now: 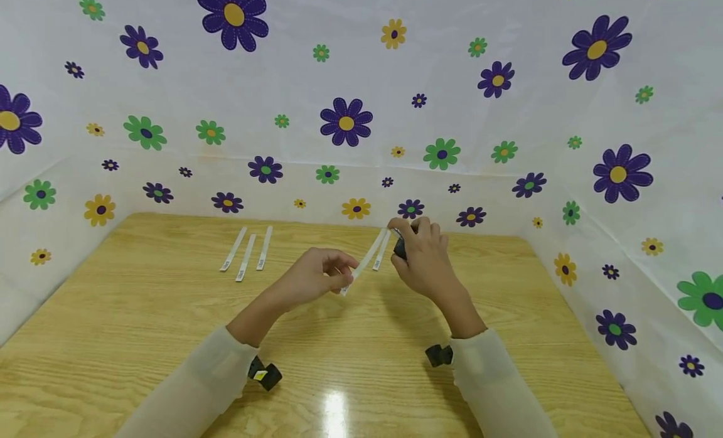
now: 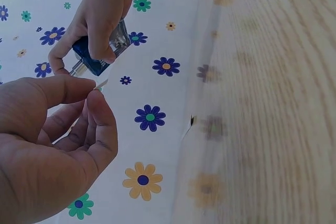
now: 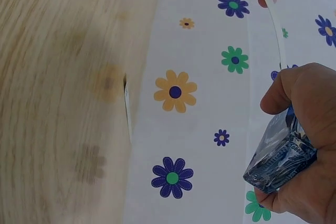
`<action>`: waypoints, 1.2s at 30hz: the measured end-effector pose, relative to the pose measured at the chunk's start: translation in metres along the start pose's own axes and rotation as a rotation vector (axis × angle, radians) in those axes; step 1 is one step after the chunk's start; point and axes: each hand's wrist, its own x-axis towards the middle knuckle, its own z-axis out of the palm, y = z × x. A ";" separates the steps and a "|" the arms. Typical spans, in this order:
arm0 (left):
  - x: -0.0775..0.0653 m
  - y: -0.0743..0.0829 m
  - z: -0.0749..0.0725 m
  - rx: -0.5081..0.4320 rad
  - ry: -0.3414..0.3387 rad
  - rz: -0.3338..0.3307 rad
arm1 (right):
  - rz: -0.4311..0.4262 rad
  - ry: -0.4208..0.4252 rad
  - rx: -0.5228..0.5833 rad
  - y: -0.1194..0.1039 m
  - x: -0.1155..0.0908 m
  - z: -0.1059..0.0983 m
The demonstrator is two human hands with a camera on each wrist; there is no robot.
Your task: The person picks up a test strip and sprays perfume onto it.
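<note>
Between thumb and index finger, my left hand (image 1: pixel 316 272) pinches the near end of a white paper test strip (image 1: pixel 368 256), which slants up and away above the table. My right hand (image 1: pixel 423 256) grips a small blue glass perfume bottle (image 3: pixel 281 153) at the strip's far end. In the left wrist view the bottle (image 2: pixel 97 59) is tipped, and its silver nozzle points down toward the strip. A fingertip of the right hand lies at the nozzle. The head view shows only a dark part of the bottle; the fingers hide the rest.
Three more strips (image 1: pixel 245 258) lie on the wooden table (image 1: pixel 169 325) at the left. Another strip (image 1: pixel 381 253) lies behind the held one. A flower-printed white sheet (image 1: pixel 294 80) encloses the table's back and sides. Black wrist devices (image 1: pixel 265 373) sit at both cuffs.
</note>
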 end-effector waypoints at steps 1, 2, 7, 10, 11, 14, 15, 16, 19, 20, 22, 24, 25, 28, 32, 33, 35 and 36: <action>0.000 0.000 0.000 -0.001 -0.001 0.003 | -0.002 0.002 -0.003 0.000 0.000 0.001; 0.000 0.000 0.000 -0.003 -0.003 0.006 | -0.003 0.003 -0.007 0.000 0.000 0.002; 0.000 -0.002 0.001 -0.010 -0.007 0.014 | -0.007 0.009 -0.024 -0.001 0.000 0.005; 0.000 -0.003 0.001 -0.013 -0.006 0.012 | -0.009 0.006 -0.028 -0.001 0.000 0.006; 0.000 -0.004 0.000 -0.014 -0.005 0.009 | -0.009 0.005 -0.029 0.000 0.000 0.007; 0.000 -0.004 0.000 -0.013 -0.005 0.010 | -0.006 0.007 -0.016 0.000 0.000 0.007; 0.001 -0.004 0.000 -0.015 -0.005 0.009 | -0.005 0.009 -0.011 -0.001 0.000 0.007; 0.001 -0.004 0.000 -0.015 -0.007 0.009 | -0.003 0.011 -0.007 -0.001 0.000 0.006; 0.001 -0.004 0.000 -0.019 -0.008 0.008 | 0.000 0.015 -0.001 -0.001 0.000 0.006; 0.001 -0.004 0.000 -0.021 -0.008 0.005 | 0.000 0.014 -0.001 -0.001 0.000 0.006; 0.001 -0.003 0.000 -0.022 -0.008 0.003 | 0.000 0.012 -0.005 -0.002 0.000 0.006; 0.001 -0.002 0.000 -0.023 -0.007 0.003 | -0.001 0.010 -0.009 -0.002 0.000 0.007; 0.001 -0.002 -0.001 -0.022 -0.007 0.004 | -0.001 0.009 -0.008 -0.003 0.000 0.007; 0.001 -0.002 -0.001 -0.017 -0.007 0.008 | -0.001 0.006 -0.007 -0.003 0.001 0.007; 0.001 -0.002 -0.002 -0.017 -0.007 0.009 | 0.004 0.003 -0.002 -0.005 0.002 0.009; 0.001 -0.002 -0.002 -0.020 -0.008 0.009 | 0.006 0.004 -0.001 -0.005 0.002 0.009; 0.001 -0.002 -0.003 -0.026 -0.007 0.008 | 0.009 0.007 0.003 -0.005 0.003 0.009; 0.001 -0.002 -0.003 -0.028 -0.007 0.007 | 0.009 0.011 0.005 -0.005 0.003 0.010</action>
